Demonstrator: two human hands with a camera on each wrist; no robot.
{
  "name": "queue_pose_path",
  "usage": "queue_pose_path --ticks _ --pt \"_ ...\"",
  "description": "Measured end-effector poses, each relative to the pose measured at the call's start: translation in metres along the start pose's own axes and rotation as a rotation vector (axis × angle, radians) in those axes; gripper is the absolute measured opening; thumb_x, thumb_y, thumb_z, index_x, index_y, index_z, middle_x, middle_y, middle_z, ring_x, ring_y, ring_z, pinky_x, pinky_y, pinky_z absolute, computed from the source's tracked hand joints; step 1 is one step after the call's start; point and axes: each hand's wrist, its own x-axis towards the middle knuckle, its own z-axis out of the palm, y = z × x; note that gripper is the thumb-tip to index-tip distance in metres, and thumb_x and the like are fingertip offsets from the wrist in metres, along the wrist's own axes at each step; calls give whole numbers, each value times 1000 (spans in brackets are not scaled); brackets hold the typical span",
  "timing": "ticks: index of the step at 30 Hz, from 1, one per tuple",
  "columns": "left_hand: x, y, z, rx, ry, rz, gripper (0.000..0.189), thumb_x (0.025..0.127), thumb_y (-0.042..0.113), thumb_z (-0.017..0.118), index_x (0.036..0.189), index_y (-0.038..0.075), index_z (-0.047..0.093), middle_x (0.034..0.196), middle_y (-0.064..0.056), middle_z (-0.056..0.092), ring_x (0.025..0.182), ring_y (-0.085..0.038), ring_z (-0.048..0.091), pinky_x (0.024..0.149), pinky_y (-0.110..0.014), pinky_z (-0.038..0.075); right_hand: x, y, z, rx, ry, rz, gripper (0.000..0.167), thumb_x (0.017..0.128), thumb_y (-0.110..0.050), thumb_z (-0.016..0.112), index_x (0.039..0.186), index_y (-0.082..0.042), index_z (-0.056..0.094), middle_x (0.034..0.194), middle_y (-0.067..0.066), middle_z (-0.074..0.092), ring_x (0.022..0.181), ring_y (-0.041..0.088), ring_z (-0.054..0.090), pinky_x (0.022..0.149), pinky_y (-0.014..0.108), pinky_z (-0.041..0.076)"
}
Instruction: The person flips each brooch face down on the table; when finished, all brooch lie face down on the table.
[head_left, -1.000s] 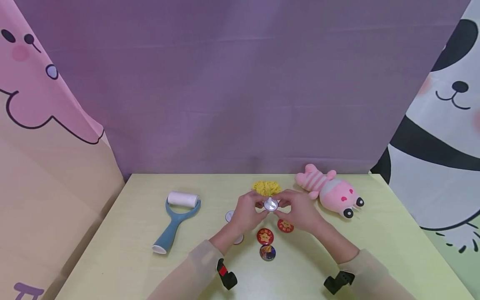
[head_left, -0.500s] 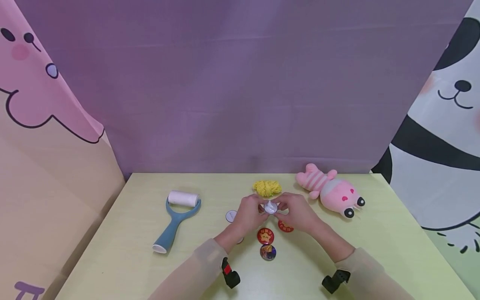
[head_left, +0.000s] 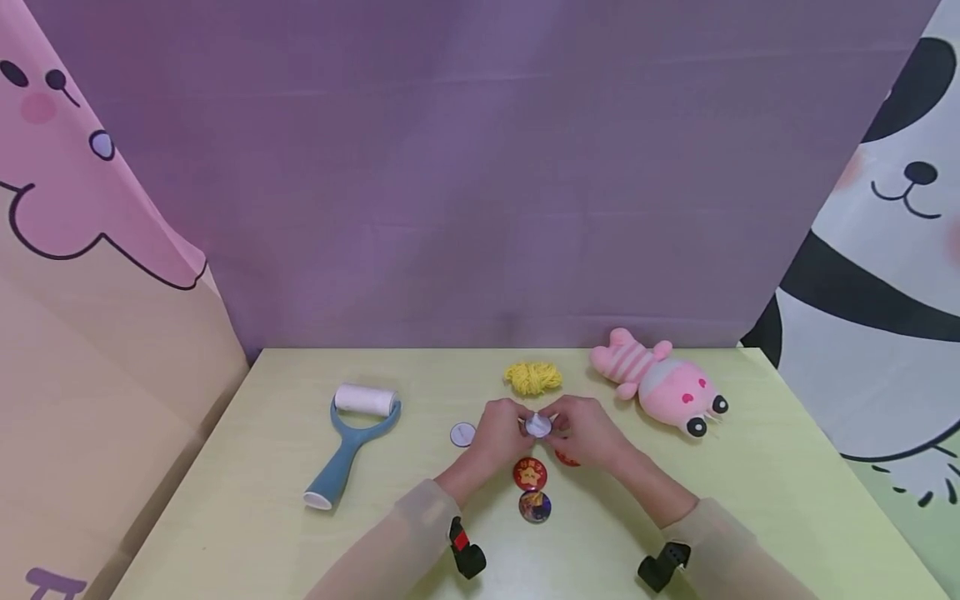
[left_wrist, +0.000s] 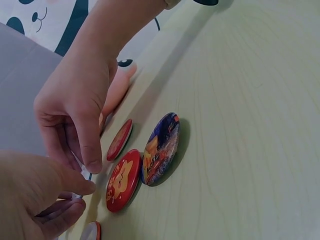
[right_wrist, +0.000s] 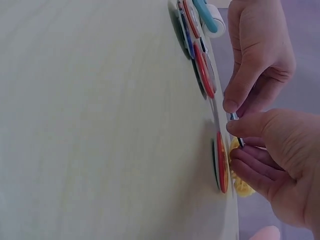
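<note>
A round pin badge (head_left: 537, 426) with a shiny silver-white back facing up is held just above the table. My left hand (head_left: 498, 435) pinches its left edge, and my right hand (head_left: 588, 432) pinches the opposite edge. The fingers cover much of the rim in both wrist views. Below the hands lie a red badge with a yellow star (head_left: 530, 474) and a dark, colourful badge (head_left: 535, 507), touching each other. Another red badge (right_wrist: 222, 162) lies partly under my right hand. To the left of my left hand is a badge with its pale back up (head_left: 462, 434).
On the pale table (head_left: 247, 525), a blue-handled lint roller (head_left: 345, 454) lies at left. A yellow yarn bundle (head_left: 533, 377) sits behind the hands, and a pink plush toy (head_left: 660, 383) lies at back right. A purple cloth (head_left: 480, 183) hangs behind.
Both hands have come slightly nearer to me with the badge, away from the yarn bundle. The badge's pale back has tilted a little; both hands still pinch it.
</note>
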Motion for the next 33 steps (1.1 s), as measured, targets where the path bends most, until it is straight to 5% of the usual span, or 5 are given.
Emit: queue_pose_path --ticks 12,24,29,33 --pt "1 -3 5 82 -18 -17 16 86 7 87 100 1 84 87 -7 81 68 -8 61 66 -20 59 0 -1 11 -43 9 -57 22 81 -2 85 103 -4 82 87 4 74 74 14 64 65 21 52" --pt "6 5 -2 201 -68 -59 24 85 17 90 103 2 83 98 -7 80 85 -15 69 78 -28 62 3 -4 6 -60 -26 31 25 85 -3 79 111 -1 80 94 8 72 79 15 63 71 28 53" --pt "5 12 -1 211 -95 4 29 87 19 88 111 4 82 109 -7 82 99 -18 75 80 -27 64 -1 -1 -10 -42 1 49 21 90 -2 73 110 -1 80 98 10 75 79 13 66 70 27 57" --pt "0 21 3 149 -115 78 29 86 19 87 112 4 82 109 -8 82 82 -10 70 72 -21 60 -8 1 -26 -37 21 56 18 92 -2 71 108 -2 80 99 9 77 79 12 68 67 25 57"
